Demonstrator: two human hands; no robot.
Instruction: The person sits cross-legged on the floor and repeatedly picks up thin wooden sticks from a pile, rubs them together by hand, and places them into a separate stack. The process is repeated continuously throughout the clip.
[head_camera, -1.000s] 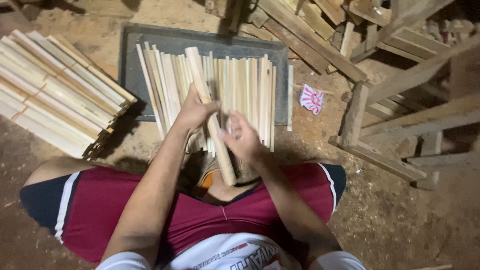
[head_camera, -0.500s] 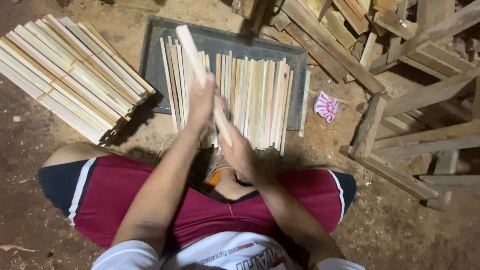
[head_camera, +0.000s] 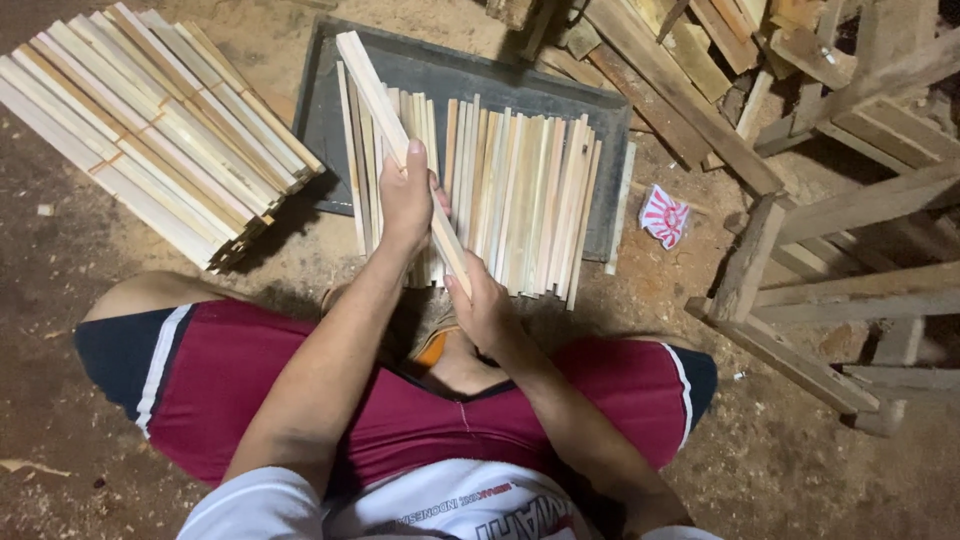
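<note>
Head view: both hands, left hand (head_camera: 405, 200) and right hand (head_camera: 485, 310), grip a wooden slat (head_camera: 385, 110) slanting up-left.

Ground: bare dirt floor (head_camera: 130, 330), dusted with sawdust and small wood chips.
Far centre: dark flat tray (head_camera: 400, 75) lying straight on the floor.
On the tray: row of pale wooden slats (head_camera: 520, 200) side by side, their near ends reaching past its near edge.
Far left: stack of slats (head_camera: 140, 130) tied with bands, lying at a slant.
Right: crumpled red-and-white wrapper (head_camera: 664, 215) on the dirt, just beside the tray.
Far right: rough timber frames (head_camera: 830, 240) and loose planks.
</note>
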